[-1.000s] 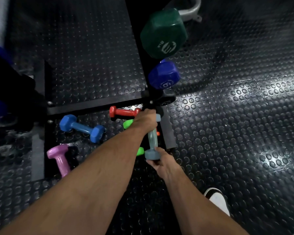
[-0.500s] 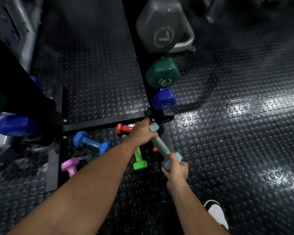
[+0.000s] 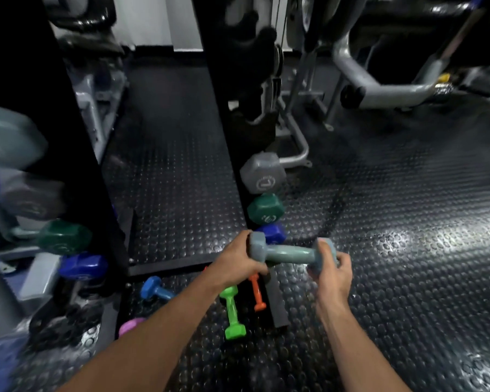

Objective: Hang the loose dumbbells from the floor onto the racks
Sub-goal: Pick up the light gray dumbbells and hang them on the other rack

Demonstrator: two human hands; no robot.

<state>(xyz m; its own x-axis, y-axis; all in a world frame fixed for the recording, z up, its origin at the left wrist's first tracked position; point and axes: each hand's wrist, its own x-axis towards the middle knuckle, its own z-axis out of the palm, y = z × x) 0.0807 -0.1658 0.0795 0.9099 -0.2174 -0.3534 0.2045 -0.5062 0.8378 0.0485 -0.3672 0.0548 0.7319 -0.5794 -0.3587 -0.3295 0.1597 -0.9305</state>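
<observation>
A grey-blue dumbbell (image 3: 287, 253) is held level above the floor. My left hand (image 3: 238, 264) grips its left head and my right hand (image 3: 333, 268) grips its right head. Just behind it the right rack post (image 3: 224, 137) carries a grey dumbbell (image 3: 262, 174), a green dumbbell (image 3: 266, 208) and a blue dumbbell (image 3: 273, 232). On the floor below lie a bright green dumbbell (image 3: 232, 312), an orange dumbbell (image 3: 256, 292), a light blue dumbbell (image 3: 154, 290) and a pink dumbbell (image 3: 130, 325), the last two partly hidden by my left arm.
The left rack post (image 3: 77, 137) holds a dark green dumbbell (image 3: 64, 236) and a blue one (image 3: 82, 265). The rack's black base bar (image 3: 167, 268) crosses the studded rubber floor. Grey gym machine frames (image 3: 379, 89) stand at the back right.
Both hands have lifted the grey-blue dumbbell off the floor and turned it from upright to level. The view has tilted up, showing more of the racks and machines.
</observation>
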